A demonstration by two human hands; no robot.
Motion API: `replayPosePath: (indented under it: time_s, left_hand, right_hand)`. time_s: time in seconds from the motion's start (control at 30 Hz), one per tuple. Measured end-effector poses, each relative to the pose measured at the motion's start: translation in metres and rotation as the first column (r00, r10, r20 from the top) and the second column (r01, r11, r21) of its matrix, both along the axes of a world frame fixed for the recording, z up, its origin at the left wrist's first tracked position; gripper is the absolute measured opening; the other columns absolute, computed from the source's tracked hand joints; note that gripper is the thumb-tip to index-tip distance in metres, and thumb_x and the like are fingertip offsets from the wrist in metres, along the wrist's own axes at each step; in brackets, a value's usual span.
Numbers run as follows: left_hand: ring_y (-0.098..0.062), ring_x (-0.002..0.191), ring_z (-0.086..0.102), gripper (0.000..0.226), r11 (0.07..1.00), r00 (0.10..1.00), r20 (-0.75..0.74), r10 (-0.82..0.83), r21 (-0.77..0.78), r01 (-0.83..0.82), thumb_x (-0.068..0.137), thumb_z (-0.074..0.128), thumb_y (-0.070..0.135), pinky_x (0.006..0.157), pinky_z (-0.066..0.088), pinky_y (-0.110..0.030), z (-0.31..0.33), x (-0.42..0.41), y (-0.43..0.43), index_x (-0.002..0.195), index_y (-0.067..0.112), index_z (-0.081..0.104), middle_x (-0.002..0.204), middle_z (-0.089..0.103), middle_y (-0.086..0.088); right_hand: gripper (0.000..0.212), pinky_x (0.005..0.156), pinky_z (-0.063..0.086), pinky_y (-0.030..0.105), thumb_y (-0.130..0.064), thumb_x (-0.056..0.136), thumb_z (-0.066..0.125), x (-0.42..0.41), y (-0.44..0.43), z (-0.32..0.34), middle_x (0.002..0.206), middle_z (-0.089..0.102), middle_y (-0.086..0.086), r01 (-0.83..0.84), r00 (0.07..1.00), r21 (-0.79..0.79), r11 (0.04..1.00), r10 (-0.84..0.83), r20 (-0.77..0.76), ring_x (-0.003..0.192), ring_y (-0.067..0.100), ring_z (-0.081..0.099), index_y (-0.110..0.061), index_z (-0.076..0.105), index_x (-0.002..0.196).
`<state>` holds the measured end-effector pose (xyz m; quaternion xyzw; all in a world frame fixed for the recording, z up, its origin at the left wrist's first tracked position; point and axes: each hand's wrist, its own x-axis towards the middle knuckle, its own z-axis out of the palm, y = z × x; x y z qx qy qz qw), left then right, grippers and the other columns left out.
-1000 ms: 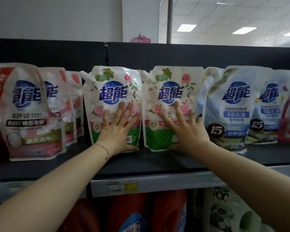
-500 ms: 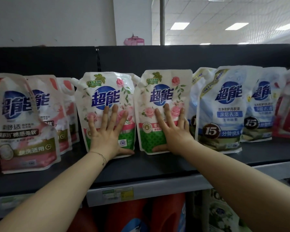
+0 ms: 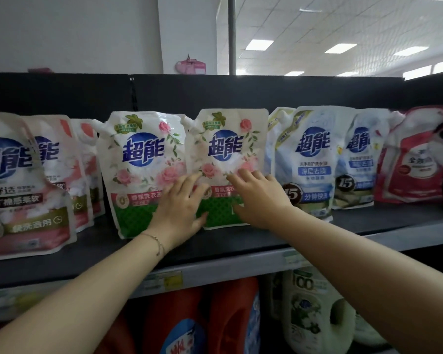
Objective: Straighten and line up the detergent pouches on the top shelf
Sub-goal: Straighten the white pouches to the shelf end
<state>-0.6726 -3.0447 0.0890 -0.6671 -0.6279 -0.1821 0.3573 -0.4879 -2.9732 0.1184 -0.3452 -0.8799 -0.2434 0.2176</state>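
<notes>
Shifting right since a second ago, the left hand (image 3: 180, 208) is pressing flat, fingers straight, where the left rose pouch (image 3: 141, 159) meets the right rose pouch (image 3: 225, 149). The right hand (image 3: 262, 199) is pressing loosely bent fingers on the latter's lower right, gripping nothing. Both pouches are standing on the top shelf (image 3: 241, 242).

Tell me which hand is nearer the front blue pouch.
Right. The right hand lies just left of the blue pouch, on the neighbouring rose pouch; the left hand is farther left.
</notes>
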Motion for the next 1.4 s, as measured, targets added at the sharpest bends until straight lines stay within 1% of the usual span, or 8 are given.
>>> replayPosePath:
  time_s: [0.2,0.4,0.57,0.77,0.93,1.03,1.2,1.4]
  left_hand:
    - [-0.022,0.123,0.043,0.057,0.976,0.979,0.019,-0.204,-0.079,0.205,0.084,0.062,0.036,0.102,0.038,-0.040,0.009,0.062,0.018,0.134,0.016,0.044,0.133,0.046,-0.002]
    - [-0.023,0.122,0.040,0.063,0.965,0.963,0.147,-0.226,-0.103,0.242,0.082,0.061,0.043,0.100,0.040,-0.039,0.004,0.104,0.055,0.135,0.020,0.035,0.135,0.036,-0.002]
    - [-0.029,0.143,-0.002,0.084,0.971,0.963,0.177,-0.205,-0.087,0.223,0.085,0.057,0.050,0.117,0.015,-0.046,0.008,0.128,0.079,0.147,0.024,0.007,0.153,-0.015,-0.004]
    - [-0.023,0.135,-0.040,0.110,0.974,0.978,0.113,-0.178,-0.122,0.191,0.082,0.056,0.062,0.114,-0.008,-0.051,0.013,0.137,0.106,0.146,0.026,-0.026,0.143,-0.048,0.001]
    - [-0.024,0.125,-0.052,0.130,0.986,0.991,0.074,-0.114,-0.114,0.122,0.073,0.057,0.073,0.099,-0.031,-0.045,0.016,0.136,0.119,0.138,0.018,-0.041,0.137,-0.056,-0.005]
    - [-0.027,0.125,-0.051,0.136,0.992,0.998,0.028,-0.052,-0.116,0.055,0.067,0.057,0.077,0.104,-0.028,-0.046,0.018,0.134,0.126,0.135,0.015,-0.044,0.134,-0.057,-0.009]
    - [-0.026,0.130,-0.042,0.137,0.987,0.998,0.061,-0.012,-0.160,0.022,0.065,0.058,0.078,0.109,-0.020,-0.041,0.021,0.130,0.136,0.135,0.018,-0.043,0.137,-0.052,-0.011]
    - [-0.028,0.139,-0.032,0.138,0.989,0.999,0.044,0.031,-0.146,-0.024,0.063,0.055,0.082,0.111,-0.018,-0.040,0.021,0.133,0.133,0.137,0.015,-0.041,0.147,-0.041,-0.013]
  right_hand:
    - [0.039,0.085,0.042,0.039,-0.035,0.086,0.059,0.039,0.008,-0.003,0.115,0.057,0.007,-0.032,0.997,0.023,0.999,0.033,-0.070,0.107,0.030,0.054,-0.014,0.052,0.118]
    - [0.032,0.076,0.036,0.033,-0.035,0.089,0.054,0.090,0.025,-0.007,0.109,0.054,0.007,0.114,0.977,-0.024,0.993,-0.116,-0.181,0.103,0.029,0.053,-0.012,0.051,0.111]
    - [0.058,0.075,0.043,0.037,-0.049,0.086,0.058,0.122,0.048,-0.012,0.124,0.048,0.006,0.233,0.913,-0.105,0.967,-0.255,-0.318,0.109,0.030,0.053,-0.015,0.038,0.129]
    - [0.076,0.081,0.048,0.045,-0.057,0.089,0.047,0.119,0.079,-0.025,0.139,0.031,0.012,0.184,0.782,-0.211,0.960,-0.273,-0.560,0.112,0.036,0.049,-0.024,0.009,0.146]
    - [0.093,0.104,0.040,0.046,-0.067,0.088,0.040,0.110,0.091,-0.039,0.160,-0.011,-0.003,-0.031,0.706,-0.292,0.956,-0.186,-0.683,0.146,0.021,0.014,-0.039,-0.032,0.141]
    - [0.097,0.104,0.040,0.047,-0.078,0.081,0.039,0.120,0.097,-0.039,0.161,-0.007,-0.010,-0.049,0.706,-0.361,0.931,-0.223,-0.672,0.145,0.019,0.019,-0.046,-0.033,0.138]
    - [0.093,0.114,0.023,0.053,-0.082,0.076,0.040,0.123,0.104,-0.035,0.159,-0.019,-0.008,-0.082,0.740,-0.459,0.885,-0.254,-0.623,0.148,0.024,0.001,-0.061,-0.038,0.122]
    - [0.104,0.117,0.021,0.045,-0.070,0.082,0.050,0.129,0.105,-0.026,0.160,-0.014,-0.003,-0.119,0.769,-0.527,0.841,-0.258,-0.585,0.148,0.019,0.005,-0.037,-0.026,0.145]
